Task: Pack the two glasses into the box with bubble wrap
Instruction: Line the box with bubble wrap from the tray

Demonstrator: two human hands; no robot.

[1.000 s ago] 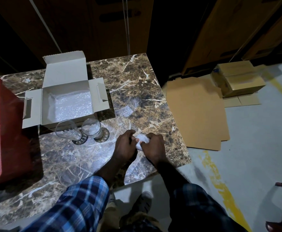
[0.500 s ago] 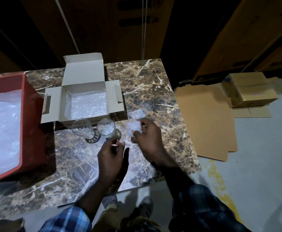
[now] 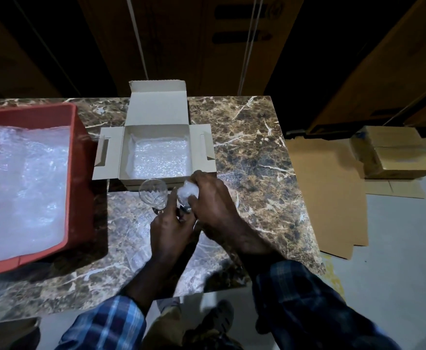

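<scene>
Box [image 3: 156, 127] lined with bubble wrap, no glass inside yet — right hand [image 3: 212, 198] stuffs a wad [image 3: 187, 192] into one glass, left hand [image 3: 171, 228] pinching its stem; other glass [image 3: 153, 194] stands bare on the counter [image 3: 252, 152]

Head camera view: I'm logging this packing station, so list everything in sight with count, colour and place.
Marble-patterned table: one, brown with white veins, centre.
Open cardboard box: one, pale grey, far middle of table, bubble wrap lining its floor.
Clear stemmed glasses: two, in front of the box; empty left one, right one mostly hidden by the hands.
Crumpled bubble wrap wad: one, white, at the right glass's mouth.
Plastic crate: one, red, left, holding bubble wrap sheets.
Flat cardboard sheets: brown, on the floor, right.
Closed cartons: brown, stacked, far right; count unclear.
Left hand: at the right glass's stem.
Right hand: holding the wad.
</scene>
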